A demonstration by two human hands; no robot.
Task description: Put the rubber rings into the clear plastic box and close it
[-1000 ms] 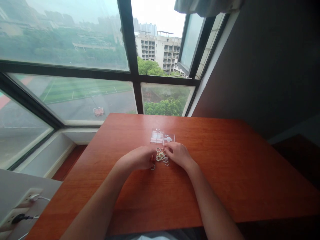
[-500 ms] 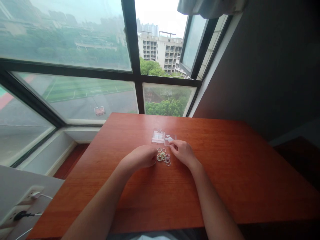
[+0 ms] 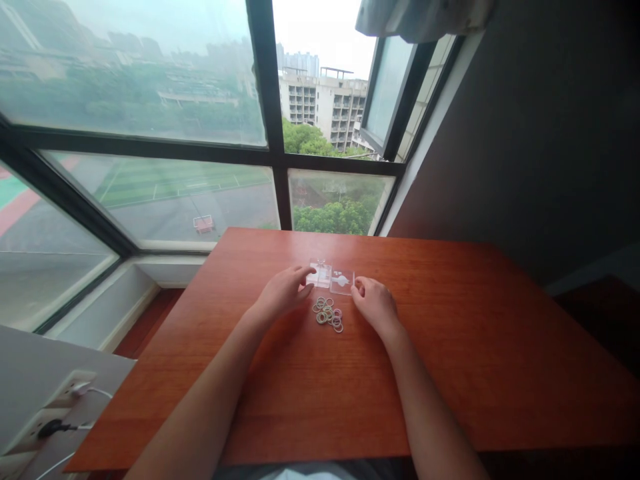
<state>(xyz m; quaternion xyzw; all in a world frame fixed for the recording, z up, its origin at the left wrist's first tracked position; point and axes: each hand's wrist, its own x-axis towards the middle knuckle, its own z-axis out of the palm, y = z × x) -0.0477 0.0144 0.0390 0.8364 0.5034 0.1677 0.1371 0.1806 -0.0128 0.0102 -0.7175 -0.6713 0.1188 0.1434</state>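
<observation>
Daylight comes through the window (image 3: 280, 159) beyond the table (image 3: 320, 393), with the sky (image 3: 323, 27) washed out to white. A pale sheen lies on the table's far end; its near side is duller. The wall (image 3: 530, 140) right of the table sinks into deep shadow. Wide-angle stretch slants the lines left of the table. The small rings (image 3: 325, 313) on the table look soft, short on detail.

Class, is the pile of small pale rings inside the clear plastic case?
No, the pile of small pale rings lies on the reddish-brown wooden table, apart from the clear plastic case.
</observation>
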